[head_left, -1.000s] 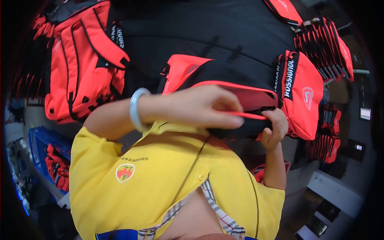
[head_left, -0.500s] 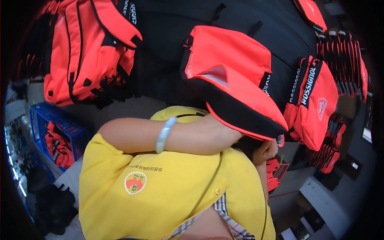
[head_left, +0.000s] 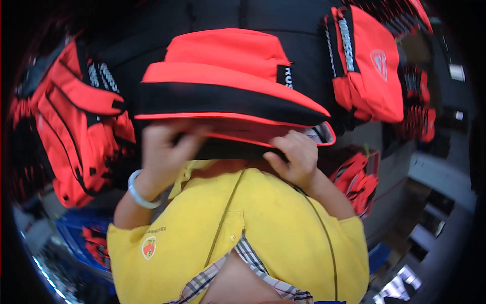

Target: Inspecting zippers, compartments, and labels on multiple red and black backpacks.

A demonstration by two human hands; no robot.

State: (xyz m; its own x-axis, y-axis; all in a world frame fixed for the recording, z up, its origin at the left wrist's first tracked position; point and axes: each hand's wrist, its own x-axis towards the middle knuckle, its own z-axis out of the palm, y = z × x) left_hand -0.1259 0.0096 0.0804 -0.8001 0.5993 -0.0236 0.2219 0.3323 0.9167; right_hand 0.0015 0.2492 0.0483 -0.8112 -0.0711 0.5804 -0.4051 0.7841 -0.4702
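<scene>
A bright red bag (head_left: 228, 50) with a broad black band lies on the dark surface in front of me. Its edge with red piping faces my body, and a slit of the dark inside shows beneath that edge. My right hand (head_left: 298, 154) has its fingers curled over the near right rim, gripping it beside a bit of pale lining. At the bag's near left edge is my left hand (head_left: 169, 147), with a pale bracelet (head_left: 139, 192) on its wrist. Motion smears its fingers, so their hold on the bag is unclear.
Red backpacks (head_left: 71, 131) with black straps are piled at the left. More red bags (head_left: 374, 61) are stacked at the right. A blue crate (head_left: 76, 238) with red pieces sits low on the left. Red pieces (head_left: 357, 182) rest in a container past my right forearm.
The bag now lies more squarely before me, its black edge level. My left arm, previously crossing my chest with its hand under the bag, has drawn back left. My right hand now shows at the rim.
</scene>
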